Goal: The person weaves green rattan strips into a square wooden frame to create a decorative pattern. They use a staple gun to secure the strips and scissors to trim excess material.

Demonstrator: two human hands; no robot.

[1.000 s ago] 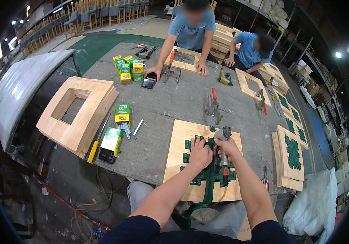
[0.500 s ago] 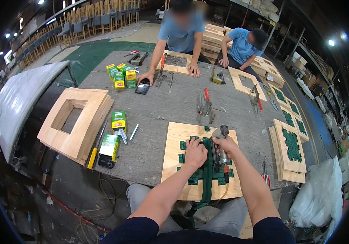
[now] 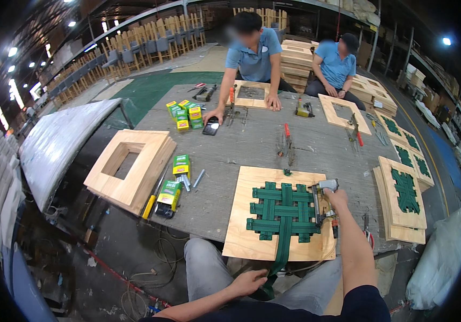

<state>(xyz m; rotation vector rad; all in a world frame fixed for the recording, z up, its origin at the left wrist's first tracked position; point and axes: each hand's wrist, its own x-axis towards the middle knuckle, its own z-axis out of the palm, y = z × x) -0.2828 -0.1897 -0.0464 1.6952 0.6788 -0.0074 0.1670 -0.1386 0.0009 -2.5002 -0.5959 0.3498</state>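
Note:
A plywood board (image 3: 237,236) lies at the table's front edge, with green webbing straps (image 3: 269,210) woven across its middle. One long strap end (image 3: 283,248) hangs over the board's near edge toward my lap. My left hand (image 3: 251,282) is down there, fingers closed on that hanging strap. At the board's right side, my right hand (image 3: 339,199) is wrapped round a pneumatic staple gun (image 3: 328,185). The gun stands beside the woven straps' right edge. A hose trails from it at the near side.
Stacked wooden frames (image 3: 107,174) stand left, near staple boxes (image 3: 170,194) and a yellow-handled tool (image 3: 148,206). A toggle clamp (image 3: 287,145) sits beyond my board. Finished webbed boards (image 3: 405,188) are piled right. Opposite, a co-worker (image 3: 257,53) touches a phone (image 3: 210,126); another person (image 3: 333,64) sits farther right.
My left hand has moved off the woven straps, down to the hanging strap end. My right hand has shifted the staple gun from the board's middle to its right side. The view has shifted too.

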